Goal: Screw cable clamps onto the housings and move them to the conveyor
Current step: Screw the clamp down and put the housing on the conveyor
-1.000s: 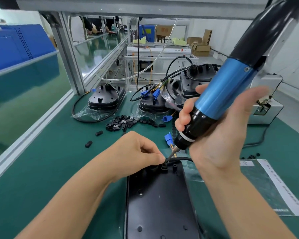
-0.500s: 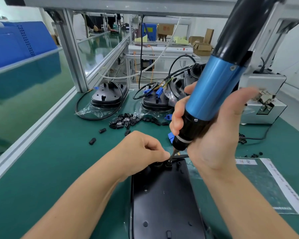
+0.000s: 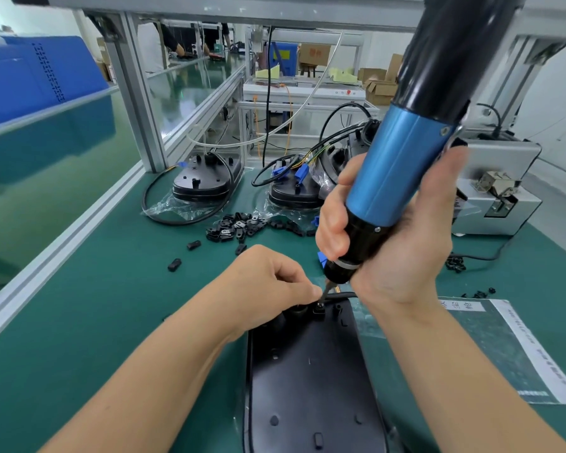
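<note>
Housing (image 3: 311,380): black, flat on the green bench (image 3: 95,305) at the near edge, middle; far end under both hands.

Clamp (image 3: 318,311): small, black, seated on the housing's far end over a black cable (image 3: 342,295) that leaves to the right.

Left hand (image 3: 268,286): fingers curled, tips pinched at the clamp and just beside the driver bit; whether holding the clamp or the screw cannot be told.

Right hand (image 3: 396,243): wrapped round the lower body of the screwdriver (image 3: 402,152), thumb up along its right side.

Screwdriver: blue and black barrel, tilted, top leaning right and away; bit down on the clamp.

Loose clamps (image 3: 239,225): black heap at mid-bench, a few strays (image 3: 174,265) scattered toward the left edge.

Second housing (image 3: 206,181): far side of bench, left of centre, on clear plastic, ringed by a black cable.

Third housing (image 3: 294,191): far side, centre, partly behind the right hand, with blue connectors (image 3: 300,174) and coloured wires on top.

Grey box (image 3: 497,191): at the far right corner, partly hidden by the screwdriver.

Sheet (image 3: 517,351): printed, in plastic, flat near the right edge beside the right forearm.

Conveyor (image 3: 46,178): green belt beyond the aluminium rail along the left edge.
</note>
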The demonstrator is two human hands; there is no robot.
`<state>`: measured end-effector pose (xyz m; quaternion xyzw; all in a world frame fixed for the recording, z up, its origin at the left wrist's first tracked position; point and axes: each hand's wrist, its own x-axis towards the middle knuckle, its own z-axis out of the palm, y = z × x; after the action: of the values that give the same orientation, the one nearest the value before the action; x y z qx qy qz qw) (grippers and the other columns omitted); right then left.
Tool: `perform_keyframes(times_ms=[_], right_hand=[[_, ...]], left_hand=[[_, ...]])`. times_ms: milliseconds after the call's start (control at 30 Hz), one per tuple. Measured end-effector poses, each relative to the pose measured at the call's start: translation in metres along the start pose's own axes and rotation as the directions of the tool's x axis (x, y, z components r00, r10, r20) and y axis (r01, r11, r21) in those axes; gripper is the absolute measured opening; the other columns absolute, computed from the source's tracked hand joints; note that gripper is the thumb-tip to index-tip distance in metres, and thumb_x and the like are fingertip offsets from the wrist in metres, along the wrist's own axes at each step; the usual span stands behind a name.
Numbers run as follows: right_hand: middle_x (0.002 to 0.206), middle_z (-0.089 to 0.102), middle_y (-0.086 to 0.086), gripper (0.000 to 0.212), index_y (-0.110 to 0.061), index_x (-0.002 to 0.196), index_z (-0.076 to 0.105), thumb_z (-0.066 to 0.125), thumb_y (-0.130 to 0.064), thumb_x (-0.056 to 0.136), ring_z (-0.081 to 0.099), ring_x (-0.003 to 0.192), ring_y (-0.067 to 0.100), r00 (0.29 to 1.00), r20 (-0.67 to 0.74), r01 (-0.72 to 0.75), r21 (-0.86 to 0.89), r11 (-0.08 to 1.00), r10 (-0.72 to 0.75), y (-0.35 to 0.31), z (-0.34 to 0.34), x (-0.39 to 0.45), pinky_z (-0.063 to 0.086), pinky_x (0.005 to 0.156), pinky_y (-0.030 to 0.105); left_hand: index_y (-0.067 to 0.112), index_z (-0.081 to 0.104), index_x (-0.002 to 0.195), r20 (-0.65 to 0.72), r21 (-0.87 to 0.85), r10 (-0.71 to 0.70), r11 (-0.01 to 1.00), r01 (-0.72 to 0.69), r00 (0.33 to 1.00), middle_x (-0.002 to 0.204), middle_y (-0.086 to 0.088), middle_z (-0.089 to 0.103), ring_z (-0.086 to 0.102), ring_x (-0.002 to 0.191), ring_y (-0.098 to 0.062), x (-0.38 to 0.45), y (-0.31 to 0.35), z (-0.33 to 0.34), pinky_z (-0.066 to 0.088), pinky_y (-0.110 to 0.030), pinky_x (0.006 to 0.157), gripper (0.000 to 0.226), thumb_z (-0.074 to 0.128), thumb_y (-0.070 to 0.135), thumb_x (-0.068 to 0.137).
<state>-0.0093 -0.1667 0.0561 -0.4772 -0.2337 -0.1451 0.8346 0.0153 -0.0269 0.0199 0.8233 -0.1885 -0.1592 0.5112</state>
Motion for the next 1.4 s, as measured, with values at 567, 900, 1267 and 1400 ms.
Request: perform_keyframes(times_ms=[567, 900, 1267, 1400], right_hand=[[0.049, 0.048, 0.007, 0.071, -0.003, 0.079, 0.051, 0.019, -0.066, 0.085, 0.039, 0.034, 0.016, 0.988, 0.131, -0.110, 0.187, 0.976, 0.086, -0.003, -0.002, 0.006, 0.033, 0.043, 0.019], [0.056, 0.049, 0.007, 0.077, -0.003, 0.088, 0.050, 0.025, -0.074, 0.071, 0.042, 0.039, 0.015, 0.976, 0.200, -0.105, 0.078, 0.991, 0.087, -0.001, 0.005, 0.002, 0.037, 0.046, 0.020], [0.049, 0.048, 0.008, 0.068, -0.003, 0.080, 0.051, 0.047, -0.071, 0.073, 0.040, 0.033, 0.014, 0.934, 0.318, -0.205, 0.103, 0.973, 0.163, 0.002, 0.009, 0.010, 0.034, 0.041, 0.017], [0.054, 0.048, 0.010, 0.076, -0.003, 0.085, 0.051, 0.036, -0.076, 0.070, 0.042, 0.038, 0.016, 0.947, 0.290, -0.164, 0.076, 0.983, 0.136, 0.001, 0.006, 0.010, 0.036, 0.044, 0.020]], left_hand=[[0.012, 0.073, 0.069, -0.029, 0.015, 0.000, 1.000, 0.001, 1.000, 0.072, -0.022, 0.064, 0.046, 0.061, -0.016, -0.001, -0.001, 0.002, 0.039, -0.030, 0.064, 0.017, 0.077, 0.029, 0.073], [0.011, 0.074, 0.068, -0.037, 0.010, 0.006, 1.000, -0.006, 0.999, 0.079, -0.025, 0.067, 0.050, 0.064, -0.019, -0.002, 0.000, 0.004, 0.042, -0.033, 0.067, 0.014, 0.077, 0.021, 0.077], [0.026, 0.069, 0.054, -0.052, 0.058, 0.001, 0.998, 0.002, 0.999, 0.048, 0.008, 0.058, 0.045, 0.050, -0.012, -0.002, 0.001, 0.004, 0.037, -0.021, 0.052, 0.023, 0.074, 0.021, 0.076], [0.022, 0.071, 0.057, -0.036, 0.049, 0.016, 0.999, -0.014, 0.999, 0.052, 0.004, 0.059, 0.044, 0.050, -0.013, -0.002, 0.000, 0.004, 0.038, -0.022, 0.053, 0.021, 0.074, 0.020, 0.077]])
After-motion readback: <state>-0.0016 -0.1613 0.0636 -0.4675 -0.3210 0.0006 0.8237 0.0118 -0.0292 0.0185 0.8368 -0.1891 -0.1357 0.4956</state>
